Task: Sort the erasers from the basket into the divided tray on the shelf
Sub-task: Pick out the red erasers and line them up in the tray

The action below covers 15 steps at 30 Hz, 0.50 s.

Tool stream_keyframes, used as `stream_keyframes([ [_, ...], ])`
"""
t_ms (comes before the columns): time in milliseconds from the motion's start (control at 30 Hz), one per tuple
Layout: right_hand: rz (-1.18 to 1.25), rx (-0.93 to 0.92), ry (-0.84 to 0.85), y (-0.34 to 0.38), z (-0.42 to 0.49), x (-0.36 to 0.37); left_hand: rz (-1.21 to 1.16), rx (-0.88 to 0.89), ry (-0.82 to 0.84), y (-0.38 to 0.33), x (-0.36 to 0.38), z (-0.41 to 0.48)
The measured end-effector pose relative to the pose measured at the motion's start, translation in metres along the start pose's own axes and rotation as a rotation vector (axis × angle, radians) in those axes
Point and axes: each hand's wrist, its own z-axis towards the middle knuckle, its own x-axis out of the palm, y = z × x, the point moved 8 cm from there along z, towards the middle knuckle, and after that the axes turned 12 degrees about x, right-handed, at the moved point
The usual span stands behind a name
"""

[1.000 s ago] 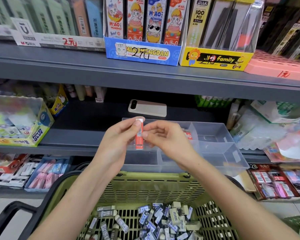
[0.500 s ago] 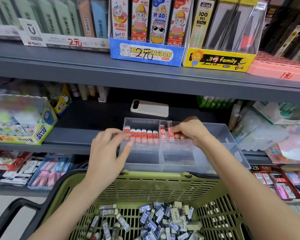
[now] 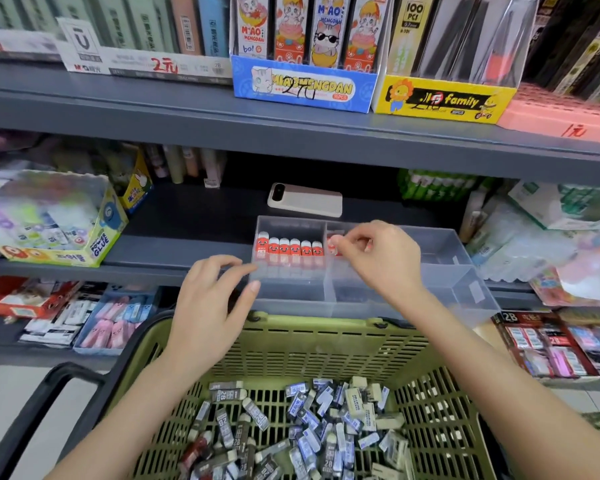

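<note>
Over the second back compartment of the divided tray [image 3: 465,292], the right hand [image 3: 381,261] pinches a red eraser [image 3: 332,244]; set it upright against the divider, with the left hand [image 3: 212,299], fingers relaxed, steadying the tray's wall.

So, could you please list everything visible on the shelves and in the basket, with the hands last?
divided tray: one, clear, on the middle shelf.
red erasers: six upright in the tray's back-left compartment; more in the next one, partly hidden.
basket: one, green, black handle, below the tray.
loose erasers: many, grey, blue and white, in the basket.
phone: one, pale, shelf behind the tray.
glue box: one, yellow, middle shelf, left.
blue display box: one, top shelf.
yellow display box: one, top shelf, right of the blue.
left hand: one, relaxed fingers at the tray's left wall.
right hand: one, seems to pinch a red eraser in the second compartment.
</note>
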Motion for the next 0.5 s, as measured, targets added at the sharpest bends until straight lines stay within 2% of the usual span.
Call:
stream_keyframes([
  [33,0.097,-0.066,0.006,0.005,-0.015,-0.006,0.001,0.0,-0.018,0.002,-0.005,-0.004],
  [133,0.357,-0.158,0.223,0.006,-0.061,0.0,0.007,-0.013,-0.077,0.008,-0.024,-0.02],
  [233,0.274,-0.213,0.396,0.0,-0.108,0.037,0.036,-0.032,-0.098,0.014,-0.041,-0.037],
  [400,0.06,-0.293,0.803,0.0,-0.201,0.145,0.062,-0.086,-0.044,0.026,-0.058,-0.07],
  [500,-0.052,-0.424,0.903,0.012,-0.247,0.206,0.091,-0.073,-0.004,0.031,-0.063,-0.086],
])
